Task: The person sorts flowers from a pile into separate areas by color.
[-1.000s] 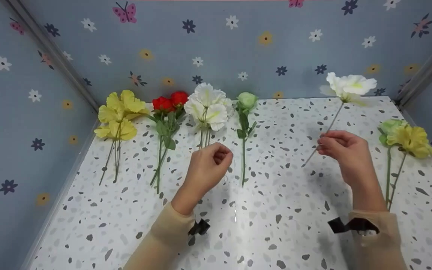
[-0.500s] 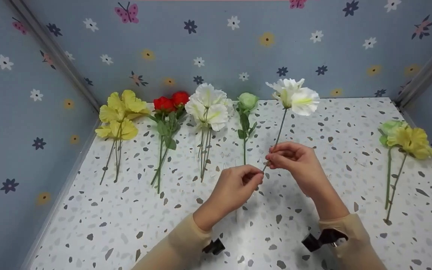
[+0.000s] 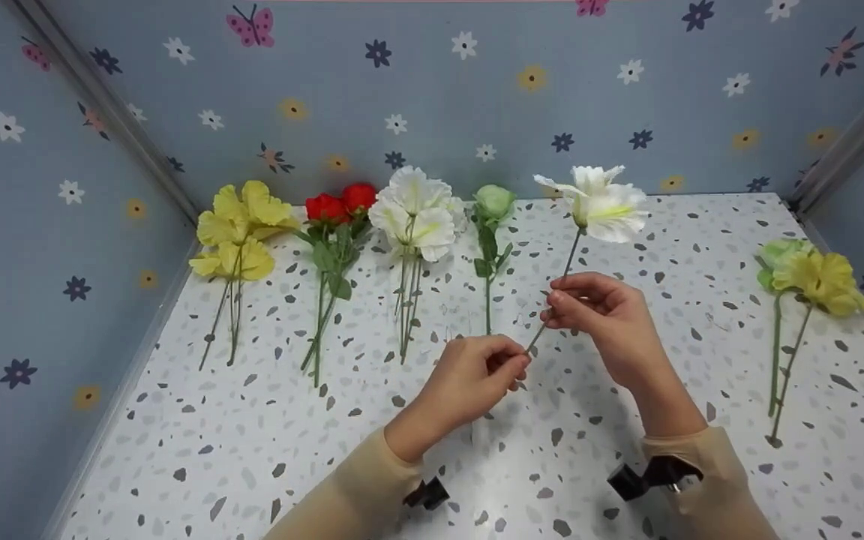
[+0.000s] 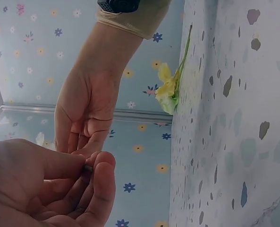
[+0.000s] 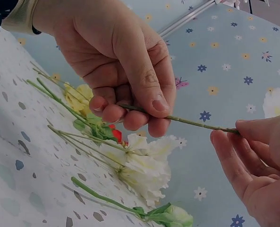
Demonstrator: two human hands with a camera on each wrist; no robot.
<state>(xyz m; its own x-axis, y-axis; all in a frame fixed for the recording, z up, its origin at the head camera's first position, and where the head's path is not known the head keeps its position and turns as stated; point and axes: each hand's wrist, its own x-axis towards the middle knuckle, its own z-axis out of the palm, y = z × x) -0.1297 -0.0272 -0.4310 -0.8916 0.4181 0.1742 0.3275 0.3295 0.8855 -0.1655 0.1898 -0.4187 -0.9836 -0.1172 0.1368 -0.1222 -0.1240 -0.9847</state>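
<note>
A white artificial flower [image 3: 604, 206] with yellow streaks is held above the terrazzo-patterned table [image 3: 507, 487], its bloom up and its thin stem slanting down left. The right hand [image 3: 608, 322] pinches the stem about midway between thumb and fingers. Lower down, the left hand [image 3: 477, 379] pinches the stem near its bottom end; the cut end shows between the fingertips in the left wrist view. A bare stretch of stem [image 5: 201, 125] spans the two hands in the right wrist view. Behind the left hand lies a pale green flower [image 3: 493, 202], its lower stem hidden.
Along the back lie yellow flowers [image 3: 241, 225], red flowers [image 3: 327, 208] with leafy stems, and a bunch of white flowers [image 3: 413, 214]. At the right, a yellow flower [image 3: 826, 285] lies beside another pale green flower [image 3: 775, 255]. Patterned blue panels [image 3: 462, 90] enclose the table.
The right hand has come left with the white flower, and the left hand has moved right and taken hold of its lower stem. In the last half second the right hand has slid slightly up.
</note>
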